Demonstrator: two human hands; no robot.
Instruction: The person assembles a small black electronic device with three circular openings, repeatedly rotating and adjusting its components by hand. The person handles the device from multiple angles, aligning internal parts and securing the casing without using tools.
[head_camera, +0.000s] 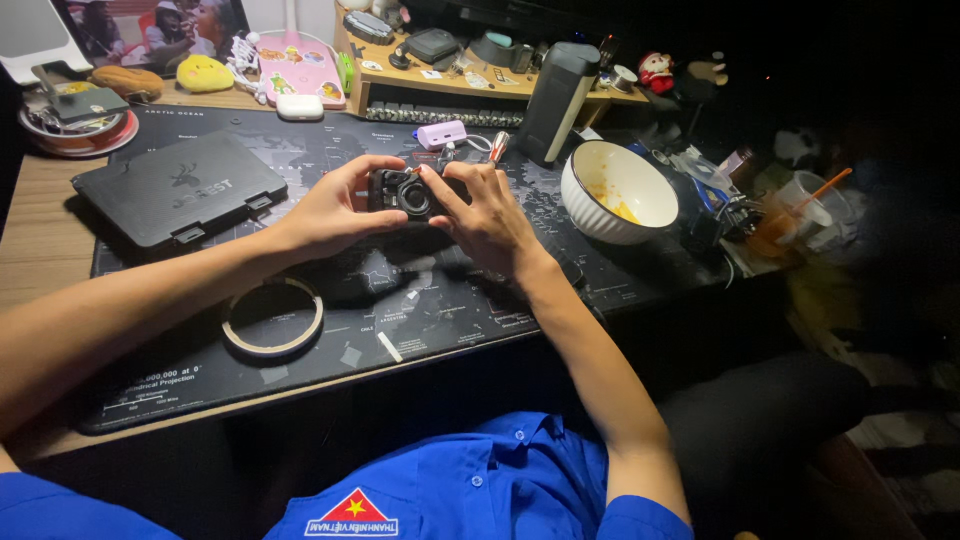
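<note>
- Nearest me, a blue buttoned shirt (480, 480)
- My left hand (335, 210) and right hand (485, 215) pinch a small black camera-like device (408, 192) above the dark map-printed desk mat (400, 310)
- Risk, I judge: a slipped grip could knock it toward the white ribbed bowl (615, 190)

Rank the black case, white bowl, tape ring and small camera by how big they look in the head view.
1. Black case
2. White bowl
3. Tape ring, close to the bowl, so unsure
4. Camera, partly covered by both hands
</note>
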